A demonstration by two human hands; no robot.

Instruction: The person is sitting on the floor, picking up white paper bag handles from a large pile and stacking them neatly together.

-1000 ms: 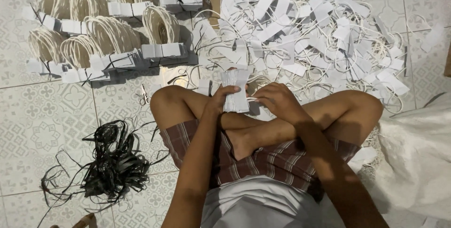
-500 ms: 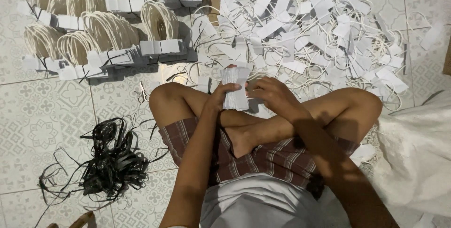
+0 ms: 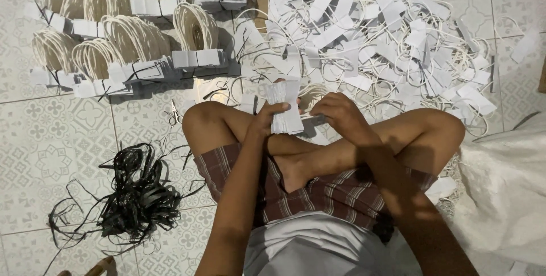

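I sit cross-legged on a tiled floor. My left hand grips a thick stack of white paper tags upright over my crossed legs. My right hand rests against the stack's right side, fingers curled at its lower edge. Cream cord loops hang from the tags behind the stack. Just beyond my knees spreads a big loose heap of white tags with cords.
Tied bundles of tags with cream cord loops lie in rows at the upper left. A tangle of black plastic strips sits at my left. Small scissors lie by my left knee. A white sack lies at my right.
The stack has risen slightly and stands more upright in my left hand. My right hand has shifted along its right edge.
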